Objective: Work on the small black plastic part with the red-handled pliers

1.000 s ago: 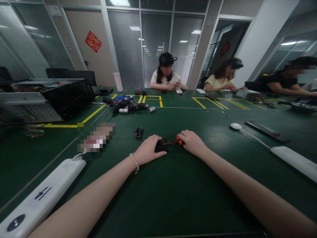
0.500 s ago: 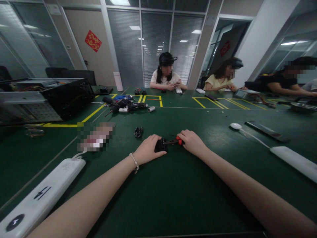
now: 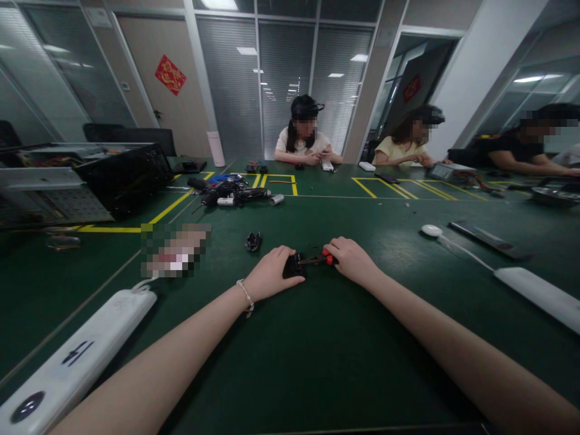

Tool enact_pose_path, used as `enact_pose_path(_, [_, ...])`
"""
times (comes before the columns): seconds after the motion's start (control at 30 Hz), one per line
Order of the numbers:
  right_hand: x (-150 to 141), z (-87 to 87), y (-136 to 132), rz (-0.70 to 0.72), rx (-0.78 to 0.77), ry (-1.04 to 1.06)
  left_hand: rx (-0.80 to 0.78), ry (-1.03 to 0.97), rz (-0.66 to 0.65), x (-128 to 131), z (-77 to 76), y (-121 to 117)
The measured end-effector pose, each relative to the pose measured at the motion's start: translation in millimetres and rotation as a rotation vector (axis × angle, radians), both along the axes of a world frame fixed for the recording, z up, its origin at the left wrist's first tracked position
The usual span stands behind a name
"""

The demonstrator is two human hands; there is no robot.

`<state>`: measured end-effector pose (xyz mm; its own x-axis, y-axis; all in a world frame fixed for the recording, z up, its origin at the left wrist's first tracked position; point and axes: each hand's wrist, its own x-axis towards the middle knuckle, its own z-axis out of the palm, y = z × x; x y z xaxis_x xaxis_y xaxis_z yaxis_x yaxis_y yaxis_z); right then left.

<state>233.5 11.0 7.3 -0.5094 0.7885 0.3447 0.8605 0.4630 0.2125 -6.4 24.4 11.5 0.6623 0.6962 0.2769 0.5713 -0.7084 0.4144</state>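
My left hand (image 3: 272, 272) is closed around a small black plastic part (image 3: 294, 267), thumb along its near side and fingers along its far side. Red-handled pliers (image 3: 327, 257) are gripped in my right hand (image 3: 350, 258). Their dark jaws (image 3: 310, 261) point left and reach the right side of the black part; whether they pinch anything there is too small to tell. Another small black piece (image 3: 253, 241) lies on the green table just beyond my left hand.
Left stand a white power bank (image 3: 77, 362) and an open computer case (image 3: 90, 187). A pile of cables and tools (image 3: 231, 190) lies beyond. Right are a white device (image 3: 539, 293) on a cord and a dark phone (image 3: 487, 238). Several people sit across the table (image 3: 317, 362).
Both my hands, the black part and the pliers stay nearly where they were. The pliers' jaws look slightly shifted. Across the table, a co-worker's hands have moved a little.
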Motion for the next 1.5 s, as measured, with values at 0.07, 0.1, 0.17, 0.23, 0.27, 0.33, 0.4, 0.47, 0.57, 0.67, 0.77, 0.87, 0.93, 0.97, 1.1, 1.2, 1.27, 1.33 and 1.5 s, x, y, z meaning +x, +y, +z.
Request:
enact_pose_path(0.07, [-0.8, 0.6, -0.5, -0.010, -0.003, 0.002, -0.009, -0.001, 0.001, -0.3, 0.5, -0.3])
enact_pose_path(0.1, [-1.1, 0.8, -0.7, -0.014, -0.004, 0.002, -0.012, -0.001, 0.001, -0.5, 0.6, -0.4])
enact_pose_path(0.17, [-1.8, 1.1, -0.9, -0.019, -0.004, 0.004, -0.015, -0.001, 0.002, -0.6, 0.7, -0.6])
enact_pose_path(0.23, [-2.2, 1.0, -0.9, -0.023, -0.001, 0.007, -0.017, -0.004, 0.000, -0.5, 0.7, -0.8])
enact_pose_path(0.27, [-2.2, 0.8, -0.8, -0.023, -0.001, 0.008, -0.019, -0.006, 0.000, -0.5, 0.8, -0.8])
enact_pose_path(0.33, [-2.1, 0.2, -0.4, -0.026, -0.002, 0.007, -0.023, -0.008, 0.001, -0.3, 1.1, -0.9])
enact_pose_path(0.4, [-1.6, -0.4, 0.2, -0.024, -0.006, 0.004, -0.023, -0.011, 0.003, -0.1, 1.5, -1.1])
enact_pose_path(0.47, [-1.0, -0.6, 0.7, -0.017, -0.011, 0.000, -0.025, -0.010, 0.004, -0.1, 1.8, -1.2])
enact_pose_path(0.57, [-0.1, -0.2, 1.1, -0.002, -0.015, 0.001, -0.025, -0.004, 0.000, -0.1, 1.6, -0.9])
enact_pose_path(0.67, [0.0, 0.7, 1.1, 0.009, -0.014, 0.002, -0.006, -0.006, -0.004, 0.0, 0.4, -0.3])
enact_pose_path(0.77, [-0.3, 0.7, 1.2, 0.005, -0.013, -0.008, 0.011, -0.007, -0.003, 0.2, -0.7, -0.3])
enact_pose_path(0.87, [-0.7, -0.2, 1.1, -0.004, -0.005, -0.007, 0.004, -0.005, 0.002, 0.1, -0.8, -0.6])
enact_pose_path(0.93, [-0.9, -0.6, 0.7, -0.014, 0.000, -0.004, -0.007, -0.005, 0.003, -0.1, -0.6, -0.6])
enact_pose_path(0.97, [-1.0, -0.6, 0.5, -0.018, 0.001, -0.002, -0.010, -0.004, 0.003, -0.2, -0.5, -0.6])
enact_pose_path(1.1, [-1.6, 0.2, -0.3, -0.028, -0.003, 0.000, 0.004, -0.009, 0.002, 0.1, -1.2, -0.3])
enact_pose_path(1.2, [-2.2, 0.8, -0.4, -0.031, 0.002, -0.007, 0.017, -0.021, 0.001, 0.6, -2.5, 0.0])
enact_pose_path(1.27, [-2.3, 1.0, -0.3, -0.031, 0.004, -0.010, 0.024, -0.032, -0.003, 0.7, -3.6, 0.4])
enact_pose_path(1.33, [-2.0, 0.9, -0.2, -0.026, -0.002, -0.010, 0.028, -0.034, -0.004, 0.3, -4.4, 1.0])
enact_pose_path(1.5, [-0.5, 1.0, -0.3, -0.005, -0.014, -0.001, 0.004, -0.011, -0.002, -0.8, -3.9, 1.8])
